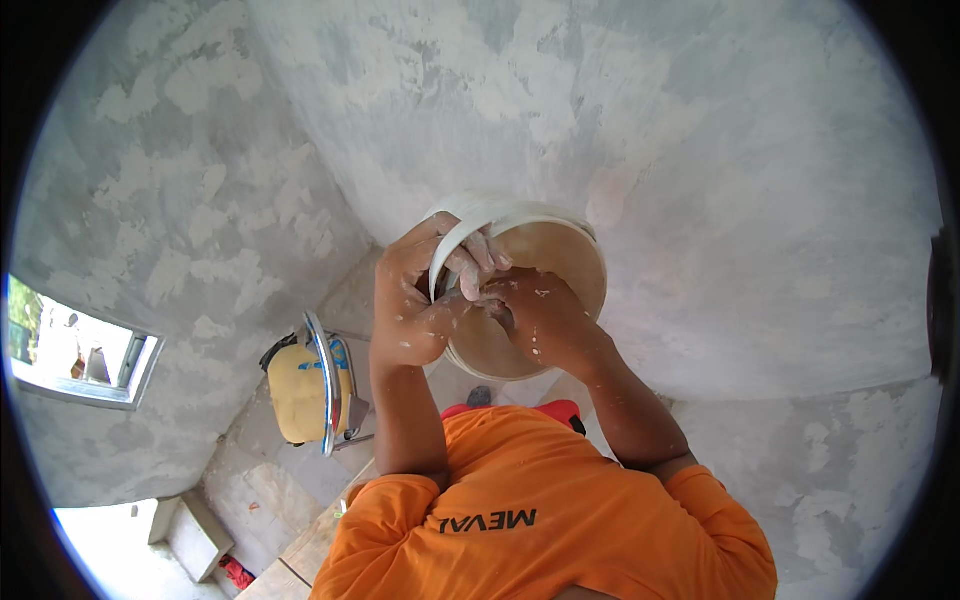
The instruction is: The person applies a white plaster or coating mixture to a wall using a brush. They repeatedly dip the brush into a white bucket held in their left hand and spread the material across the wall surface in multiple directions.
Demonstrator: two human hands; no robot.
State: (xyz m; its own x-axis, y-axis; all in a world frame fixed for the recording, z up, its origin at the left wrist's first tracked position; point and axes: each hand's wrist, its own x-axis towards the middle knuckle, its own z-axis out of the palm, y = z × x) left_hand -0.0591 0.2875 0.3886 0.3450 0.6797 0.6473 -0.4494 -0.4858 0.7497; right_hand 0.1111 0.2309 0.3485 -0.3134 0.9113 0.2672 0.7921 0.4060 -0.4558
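A pale bucket [597, 262] with a tan inside hangs or stands in front of my chest, its mouth facing up. My left hand [425, 290] is at its left side, passing under a white curved band [452, 240], with fingers bent inward over the rim. Whitish paste coats those fingers. My right hand [535, 305] reaches over the mouth from the right; its fingers are bent closed against the fingertips of my left hand. Anything small between them is hidden. White specks dot both hands.
Grey walls [700, 200] with whitish patches meet at a corner ahead. At left a chair with a yellow back [300, 390] and metal frame stands on the tiled floor [275, 430]. Wooden boards [310, 545] lie at lower left. A window [85, 350] opens in the left wall.
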